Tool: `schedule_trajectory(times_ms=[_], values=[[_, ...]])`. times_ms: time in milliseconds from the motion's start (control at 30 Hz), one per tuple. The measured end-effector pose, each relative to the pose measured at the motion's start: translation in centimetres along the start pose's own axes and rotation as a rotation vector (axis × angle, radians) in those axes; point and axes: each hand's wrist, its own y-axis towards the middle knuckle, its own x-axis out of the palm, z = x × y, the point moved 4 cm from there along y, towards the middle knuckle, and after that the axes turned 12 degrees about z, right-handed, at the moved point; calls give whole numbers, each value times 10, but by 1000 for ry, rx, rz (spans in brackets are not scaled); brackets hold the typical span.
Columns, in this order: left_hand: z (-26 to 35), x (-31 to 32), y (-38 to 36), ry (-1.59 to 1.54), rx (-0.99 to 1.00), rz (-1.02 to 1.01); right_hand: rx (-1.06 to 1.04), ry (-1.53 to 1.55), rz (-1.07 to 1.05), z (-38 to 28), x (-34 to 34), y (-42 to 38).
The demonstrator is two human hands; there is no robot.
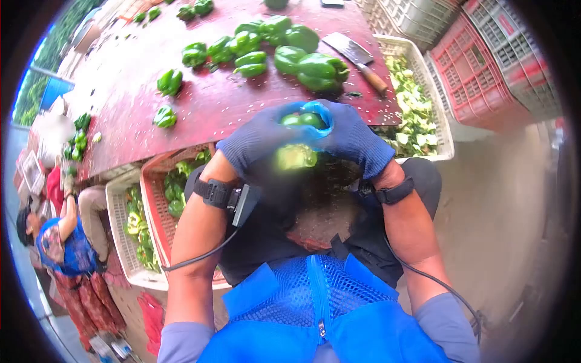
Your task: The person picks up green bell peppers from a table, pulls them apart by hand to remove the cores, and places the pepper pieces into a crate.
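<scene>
Both my hands wear dark blue gloves with brighter blue at the fingers, and they meet at the near edge of the red table (136,124). Between them is a green bell pepper (303,119), with my left hand (257,138) closed round one side and my right hand (349,134) round the other. Just under my hands a blurred pale green pepper piece (296,156) shows above my lap. Beyond my fingers lie larger whole green bell peppers (321,71) and a cleaver (349,48) with a wooden handle.
Smaller peppers (169,82) are scattered across the table. A cream crate (445,130) of pale pepper scraps stands at right, near stacked crates (469,63). An orange crate (158,212) and a white crate (130,245) hold peppers at left, where another person (69,242) works.
</scene>
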Motion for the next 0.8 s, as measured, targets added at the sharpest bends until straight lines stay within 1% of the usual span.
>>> schedule_trajectory(times_ms=[33,67,100,167,200,233,300,333,367,433,467,500,567,633,700,733,800], values=[[0,2,1,-125,-28,39,25,2,65,6,-6,-1],[-1,7,6,-286,-29,63,68,-65,97,10,-12,1],[-2,12,10,-280,-26,44,73,-71,115,14,-15,0],[-3,8,14,-227,-7,289,204,-326,356,29,-25,-4],[-2,8,15,-190,2,324,275,-371,321,33,-29,-5],[-6,10,19,-185,7,312,278,-373,334,32,-31,-4],[-9,6,23,-112,151,590,508,-403,179,31,-27,-6],[-11,8,24,-164,151,594,511,-324,197,33,-19,-7],[-11,11,22,-167,162,573,515,-334,218,37,-12,-8],[-11,14,20,21,260,638,408,-236,249,46,1,-7],[-18,17,20,66,289,674,371,-247,272,64,13,-7],[-16,21,18,46,320,642,329,-265,300,80,21,-5],[-14,29,14,137,302,646,351,-75,337,85,24,-4],[-19,32,13,139,308,694,282,-18,374,78,23,-5],[-18,29,13,139,262,677,294,11,329,53,16,-6],[-18,29,11,128,295,685,264,-5,336,51,14,-6],[-14,29,11,257,332,721,290,-152,204,54,16,-5]])
